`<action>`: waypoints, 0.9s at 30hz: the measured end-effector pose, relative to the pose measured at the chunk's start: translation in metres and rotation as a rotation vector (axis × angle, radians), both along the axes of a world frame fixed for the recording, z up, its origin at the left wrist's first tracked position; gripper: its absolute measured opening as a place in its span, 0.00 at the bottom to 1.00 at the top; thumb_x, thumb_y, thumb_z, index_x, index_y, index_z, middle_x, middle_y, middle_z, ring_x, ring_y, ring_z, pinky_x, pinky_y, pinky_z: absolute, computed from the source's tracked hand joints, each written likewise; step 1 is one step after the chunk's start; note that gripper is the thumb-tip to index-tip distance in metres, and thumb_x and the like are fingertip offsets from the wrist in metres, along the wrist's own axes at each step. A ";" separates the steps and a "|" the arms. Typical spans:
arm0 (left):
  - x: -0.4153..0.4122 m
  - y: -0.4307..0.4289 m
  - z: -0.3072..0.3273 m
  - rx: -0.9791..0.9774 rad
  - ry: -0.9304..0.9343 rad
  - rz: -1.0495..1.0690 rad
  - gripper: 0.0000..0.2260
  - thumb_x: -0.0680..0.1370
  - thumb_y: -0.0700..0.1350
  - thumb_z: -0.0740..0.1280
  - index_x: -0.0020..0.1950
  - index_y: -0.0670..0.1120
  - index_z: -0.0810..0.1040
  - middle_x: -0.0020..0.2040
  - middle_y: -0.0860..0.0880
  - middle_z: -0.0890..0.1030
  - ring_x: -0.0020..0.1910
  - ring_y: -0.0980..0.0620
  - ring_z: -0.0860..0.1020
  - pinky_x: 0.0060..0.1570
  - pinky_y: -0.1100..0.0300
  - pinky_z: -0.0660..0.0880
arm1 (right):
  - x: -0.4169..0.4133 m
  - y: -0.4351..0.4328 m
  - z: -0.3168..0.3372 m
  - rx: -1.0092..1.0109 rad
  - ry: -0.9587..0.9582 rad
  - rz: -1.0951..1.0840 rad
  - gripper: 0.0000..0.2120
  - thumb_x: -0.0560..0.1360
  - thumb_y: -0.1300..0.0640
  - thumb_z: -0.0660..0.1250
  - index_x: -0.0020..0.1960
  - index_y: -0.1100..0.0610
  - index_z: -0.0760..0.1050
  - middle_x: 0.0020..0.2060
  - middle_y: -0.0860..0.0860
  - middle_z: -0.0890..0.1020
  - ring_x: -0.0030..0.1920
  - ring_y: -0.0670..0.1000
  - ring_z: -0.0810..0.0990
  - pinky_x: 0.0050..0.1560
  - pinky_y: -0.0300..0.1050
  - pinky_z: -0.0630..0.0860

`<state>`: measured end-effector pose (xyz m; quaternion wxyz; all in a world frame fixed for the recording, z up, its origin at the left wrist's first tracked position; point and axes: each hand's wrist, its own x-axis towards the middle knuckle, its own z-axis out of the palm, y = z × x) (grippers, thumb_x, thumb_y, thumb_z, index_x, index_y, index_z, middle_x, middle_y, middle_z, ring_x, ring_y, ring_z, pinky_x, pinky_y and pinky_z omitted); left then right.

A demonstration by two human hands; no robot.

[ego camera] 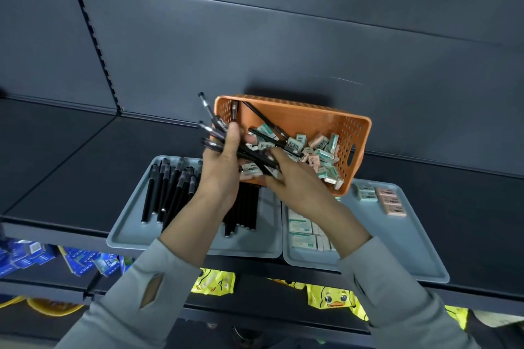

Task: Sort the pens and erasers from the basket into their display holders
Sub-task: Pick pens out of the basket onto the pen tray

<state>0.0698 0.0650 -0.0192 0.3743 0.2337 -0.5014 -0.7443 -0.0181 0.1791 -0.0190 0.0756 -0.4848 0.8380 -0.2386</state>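
Basket (351, 133) sits behind two trays: pens (170, 187) left, erasers (303, 231) right.

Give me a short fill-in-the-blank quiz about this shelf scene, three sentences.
1. The left hand grips a bunch of black ____.
2. The colour of the basket is ____.
3. The right tray holds ____.
Missing words: pens; orange; erasers.

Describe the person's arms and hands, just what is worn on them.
Both arms wear plain, light grey long sleeves that end short of the wrists. The left sleeve has an oval slit in the fabric a little behind the cuff; the right sleeve shows none. The left hand and right hand are bare: no gloves, rings or watch in view.
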 end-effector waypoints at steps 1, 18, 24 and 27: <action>0.004 -0.003 0.003 0.009 -0.011 0.058 0.18 0.81 0.55 0.62 0.40 0.43 0.77 0.36 0.48 0.83 0.36 0.49 0.83 0.40 0.53 0.81 | -0.001 0.004 0.001 -0.010 -0.059 0.008 0.22 0.80 0.50 0.64 0.72 0.47 0.60 0.32 0.45 0.76 0.31 0.44 0.75 0.30 0.39 0.68; 0.076 -0.036 -0.036 -0.296 -0.698 -0.220 0.04 0.83 0.43 0.59 0.51 0.45 0.64 0.36 0.45 0.69 0.29 0.52 0.69 0.30 0.57 0.69 | 0.013 0.002 -0.039 0.229 -0.079 -0.187 0.13 0.78 0.52 0.66 0.39 0.59 0.73 0.32 0.53 0.75 0.36 0.54 0.75 0.33 0.44 0.68; 0.076 -0.045 -0.040 -0.637 -1.035 -0.120 0.25 0.82 0.43 0.59 0.76 0.39 0.54 0.70 0.33 0.66 0.66 0.35 0.71 0.63 0.46 0.69 | 0.014 0.008 -0.046 -0.004 -0.111 -0.214 0.16 0.76 0.54 0.70 0.62 0.54 0.77 0.40 0.49 0.81 0.45 0.51 0.80 0.48 0.44 0.74; 0.065 -0.044 -0.039 -0.767 -1.165 -0.045 0.30 0.82 0.40 0.58 0.78 0.34 0.44 0.74 0.31 0.57 0.71 0.33 0.62 0.68 0.47 0.62 | 0.016 0.008 -0.044 -0.067 -0.086 -0.223 0.12 0.77 0.55 0.69 0.60 0.54 0.79 0.41 0.49 0.81 0.47 0.52 0.81 0.50 0.45 0.75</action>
